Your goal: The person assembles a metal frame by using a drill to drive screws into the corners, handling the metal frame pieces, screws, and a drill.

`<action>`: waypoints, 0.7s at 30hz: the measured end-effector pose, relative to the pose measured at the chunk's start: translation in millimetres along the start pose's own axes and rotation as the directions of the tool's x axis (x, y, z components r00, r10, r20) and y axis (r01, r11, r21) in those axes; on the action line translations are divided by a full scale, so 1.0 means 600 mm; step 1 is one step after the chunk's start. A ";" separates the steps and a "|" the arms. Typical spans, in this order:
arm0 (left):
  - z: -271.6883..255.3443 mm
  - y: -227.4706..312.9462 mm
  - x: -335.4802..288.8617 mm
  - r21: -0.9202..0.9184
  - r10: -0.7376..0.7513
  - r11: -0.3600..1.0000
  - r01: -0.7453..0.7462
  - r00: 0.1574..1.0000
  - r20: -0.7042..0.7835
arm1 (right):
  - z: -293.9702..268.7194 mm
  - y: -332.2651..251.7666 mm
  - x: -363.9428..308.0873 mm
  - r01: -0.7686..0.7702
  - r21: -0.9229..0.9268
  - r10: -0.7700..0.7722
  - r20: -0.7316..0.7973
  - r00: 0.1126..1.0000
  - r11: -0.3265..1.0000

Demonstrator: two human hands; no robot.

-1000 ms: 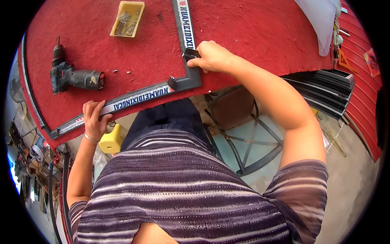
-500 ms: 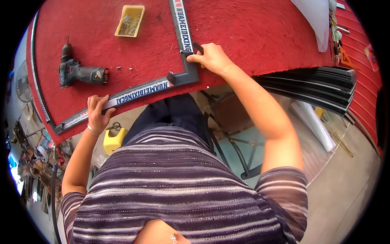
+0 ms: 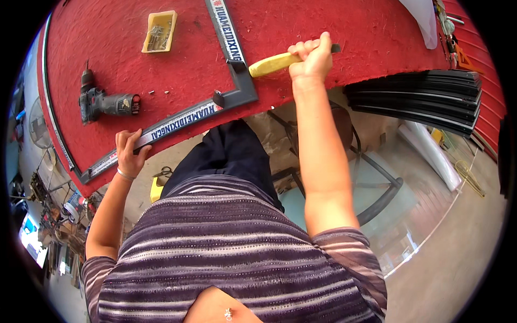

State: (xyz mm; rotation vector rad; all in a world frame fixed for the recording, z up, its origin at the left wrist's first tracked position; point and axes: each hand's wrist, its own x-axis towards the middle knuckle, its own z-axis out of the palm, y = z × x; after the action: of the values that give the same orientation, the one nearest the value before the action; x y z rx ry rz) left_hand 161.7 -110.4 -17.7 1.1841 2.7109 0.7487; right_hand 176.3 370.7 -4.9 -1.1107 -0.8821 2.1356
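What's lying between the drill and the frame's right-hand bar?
In the head view, two small bits lie on the red table surface beside the drill; from them to the frame's right-hand bar, the stretch looks bare.

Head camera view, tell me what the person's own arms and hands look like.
The left hand and right hand are ungloved. Short, striped sleeves in dark purple and paler tones leave both forearms bare. A thin, pale bangle circles the left wrist.

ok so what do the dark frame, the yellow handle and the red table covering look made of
Dark frame: probably coated metal, satin; crisp, straight edges, faint sheen.
Yellow handle: plastic or painted wood, smooth-looking; fairly even colour, any grain unclear.
Red table covering: likely felt or carpet, matte; fuzzy, linty surface.
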 end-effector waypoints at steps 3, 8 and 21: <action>0.001 0.002 0.000 0.003 -0.013 1.000 0.013 1.000 -0.005 | -0.012 -0.064 0.037 0.064 0.133 -0.063 -0.013 0.998 0.989; 0.000 0.001 0.008 0.018 0.023 1.000 -0.022 1.000 -0.015 | 0.018 0.008 0.006 0.007 0.036 -0.006 -0.043 0.999 0.999; -0.001 0.000 0.004 -0.002 -0.015 1.000 0.015 1.000 0.011 | 0.088 0.018 -0.035 0.640 -0.705 0.658 0.330 0.676 -0.304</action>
State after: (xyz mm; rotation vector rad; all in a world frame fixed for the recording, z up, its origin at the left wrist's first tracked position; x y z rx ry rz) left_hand 160.0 -109.1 -17.2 1.1628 2.7066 0.7409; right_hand 139.9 333.5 20.1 -0.3785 -3.7058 1.0261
